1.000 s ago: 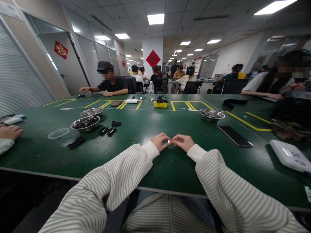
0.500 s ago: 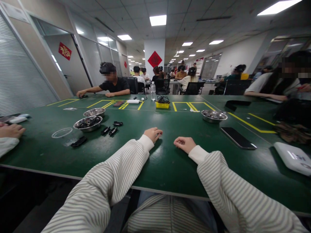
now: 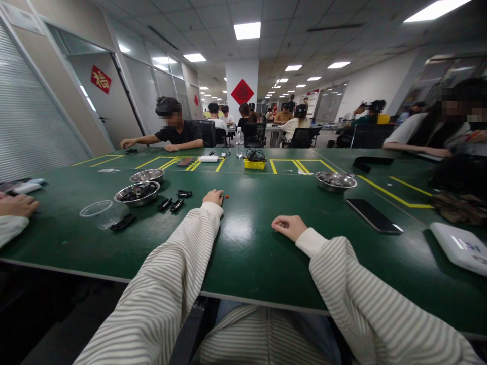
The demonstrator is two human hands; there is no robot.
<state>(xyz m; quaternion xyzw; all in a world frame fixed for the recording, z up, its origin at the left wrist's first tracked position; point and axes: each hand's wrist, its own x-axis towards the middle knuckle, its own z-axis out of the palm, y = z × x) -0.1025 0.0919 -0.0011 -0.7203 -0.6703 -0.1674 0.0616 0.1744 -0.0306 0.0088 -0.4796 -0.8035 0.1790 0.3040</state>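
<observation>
My left hand (image 3: 213,196) is stretched forward over the green table (image 3: 251,263), its fingers bent together and pointing down. A small orange piece (image 3: 227,196) shows right at its fingertips, too small to name; something dark links it to the fingers. Several black plastic parts (image 3: 177,205) lie to the left of this hand. My right hand (image 3: 291,226) rests on the tabletop, its fingers curled in, with nothing visible in them. To its right lies a black phone (image 3: 373,216).
Two steel bowls stand at left, the nearer one (image 3: 137,194) full of black parts, beside a clear plastic lid (image 3: 96,209). Another steel bowl (image 3: 335,182) is at right. Further back are a yellow tray (image 3: 254,165) of cables and a water bottle (image 3: 239,143). Co-workers sit around.
My left hand has moved left and a little away from me, and the orange piece now shows by its fingertips. My right hand has stayed in place.
</observation>
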